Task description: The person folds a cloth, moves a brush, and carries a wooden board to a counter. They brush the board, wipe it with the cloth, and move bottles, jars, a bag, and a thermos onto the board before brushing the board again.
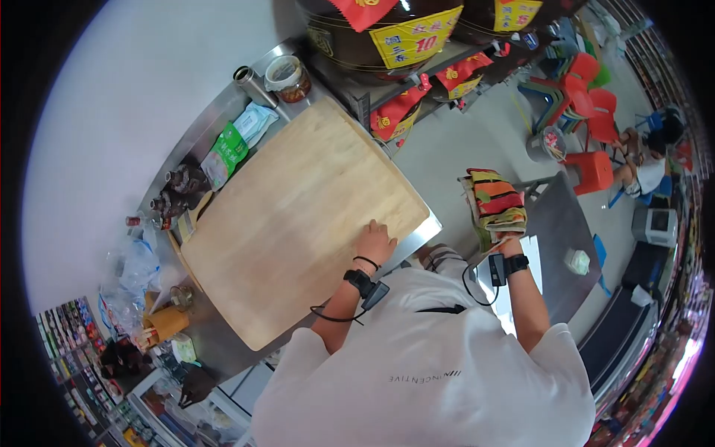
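My left hand [375, 240] rests palm down, fingers spread, on the near right edge of a large pale wooden board [298, 216]. That board lies on a steel counter [223, 119]. My right hand is covered by a striped red, orange and green oven mitt [497, 200], held out over the floor to the right of the board. Nothing else is visible in the mitt. Both wrists carry black bands with small devices and cables.
Along the counter's back edge stand a steel cup [246, 76], a lidded jar [288, 78], green packets [231, 149] and dark bottles [179, 190]. A grey metal table [558, 223] stands at right. Red plastic stools [592, 97] and a seated person [648, 160] are beyond it.
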A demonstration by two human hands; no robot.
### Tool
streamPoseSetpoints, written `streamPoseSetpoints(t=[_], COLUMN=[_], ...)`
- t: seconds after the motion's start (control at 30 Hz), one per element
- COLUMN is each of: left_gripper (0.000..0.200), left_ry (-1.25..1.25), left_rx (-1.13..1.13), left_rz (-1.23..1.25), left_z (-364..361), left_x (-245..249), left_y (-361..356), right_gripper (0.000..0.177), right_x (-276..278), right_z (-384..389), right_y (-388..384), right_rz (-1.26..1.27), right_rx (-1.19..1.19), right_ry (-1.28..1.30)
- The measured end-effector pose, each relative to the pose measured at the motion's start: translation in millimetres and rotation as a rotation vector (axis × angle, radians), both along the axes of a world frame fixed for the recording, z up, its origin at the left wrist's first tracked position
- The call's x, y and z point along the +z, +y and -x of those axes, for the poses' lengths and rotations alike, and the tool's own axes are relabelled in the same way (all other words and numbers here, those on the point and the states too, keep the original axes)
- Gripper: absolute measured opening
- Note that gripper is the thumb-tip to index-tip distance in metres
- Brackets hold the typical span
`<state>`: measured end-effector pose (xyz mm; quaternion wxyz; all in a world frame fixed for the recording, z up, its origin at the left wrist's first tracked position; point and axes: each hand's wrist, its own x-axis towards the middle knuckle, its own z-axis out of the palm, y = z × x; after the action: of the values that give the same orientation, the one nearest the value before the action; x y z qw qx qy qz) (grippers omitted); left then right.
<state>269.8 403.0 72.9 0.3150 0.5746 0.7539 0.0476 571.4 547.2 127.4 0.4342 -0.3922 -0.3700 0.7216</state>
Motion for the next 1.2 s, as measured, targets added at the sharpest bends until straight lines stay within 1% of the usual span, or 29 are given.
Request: streamPoseSetpoints(t=[0.1,0.2,0.23,0.3,0.37,0.43,0.47,0.53,0.63,0.7,0.8,0.83,0.9,0.93,1.0,1.07,1.1,1.2], left_gripper=[0.049,0.051,0.051,0.052,0.051,0.049,0.049,0.047,0.047,0.047,0.045,0.044,0.043,0.042,0.040,0.040,0.040,0.039], left_ry=[-0.005,0.137,0.128,0.111,0.160,0.208,0.232,0.250,0.201,0.116,0.120,0.129,0.148,0.124,0.069,0.041,0.028,-0.033], left_rx=[0.089,0.134,0.181,0.279,0.353,0.422,0.451,0.503,0.586,0.653,0.689,0.686,0.682,0.681,0.670,0.672,0.670,0.662], left_rz=[0.014,-0.103,-0.099,-0.093,-0.081,-0.065,-0.052,-0.040,-0.062,-0.090,-0.156,-0.190,-0.258,-0.242,-0.201,-0.231,-0.248,-0.278], left_z=[-10,-25,-29,-38,-50,-64,-68,-74,-74,-72,-76,-76,-77,-73,-65,-62,-59,-51], left_x=[2,-28,-31,-32,-36,-36,-32,-30,-31,-31,-30,-32,-37,-33,-20,-20,-21,-20], left_y=[7,2,3,6,9,16,21,25,24,23,22,20,13,12,8,1,-2,-9], right_gripper=[0.025,0.026,0.027,0.028,0.029,0.030,0.032,0.036,0.042,0.039,0.045,0.048,0.048,0.048,0.047,0.048,0.049,0.050], right_x=[-14,-33,-43,-62,-80,-85,-68,-41,-38,-30,-5,-2,-33,-44,-40,-34,-35,-18], right_z=[2,20,33,63,97,125,141,184,259,307,356,366,382,390,387,382,378,364], right_y=[38,88,107,144,175,200,212,207,190,182,181,182,196,204,206,209,212,205], right_rz=[0.055,0.088,0.095,0.061,-0.058,0.206,0.796,0.425,-0.126,-0.884,-1.356,-1.479,-1.576,-1.622,-1.623,-1.636,-1.713,-1.798], right_rx=[0.067,0.188,0.241,0.354,0.498,0.652,0.659,0.664,0.627,0.499,0.450,0.444,0.496,0.519,0.622,0.706,0.709,0.728], right_ry=[-0.011,-0.012,-0.005,-0.028,-0.115,0.002,0.247,0.083,-0.166,-0.169,-0.388,-0.514,-0.676,-0.758,-0.755,-0.776,-0.772,-0.791])
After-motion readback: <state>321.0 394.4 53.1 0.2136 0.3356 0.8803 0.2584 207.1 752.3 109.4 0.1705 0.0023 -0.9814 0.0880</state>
